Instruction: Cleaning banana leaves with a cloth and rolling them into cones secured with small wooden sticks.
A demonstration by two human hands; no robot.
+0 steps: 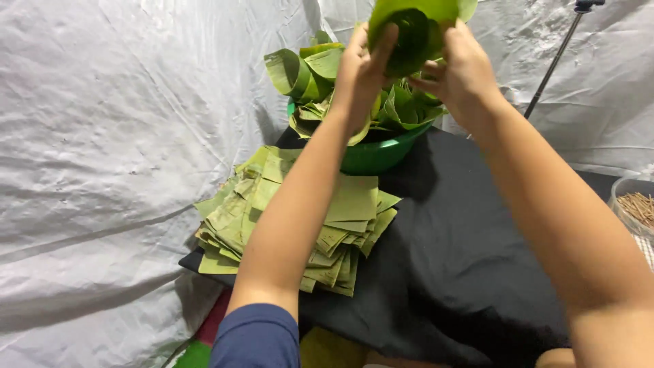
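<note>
Above the green bowl (373,155) of curled leaves: keep left hand (361,71) and right hand (460,71), both closed on the rolled leaf (409,34), turning evenly; avoid cracking it over the worktop (463,259).

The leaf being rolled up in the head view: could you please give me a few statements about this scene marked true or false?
1. Both hands, left hand and right hand, hold a curled green leaf. True.
2. The bowl is red. False: it is green.
3. A stack of flat cut leaves lies on the black cloth. True.
4. The container of thin sticks sits at the left. False: it is at the right edge.
</note>
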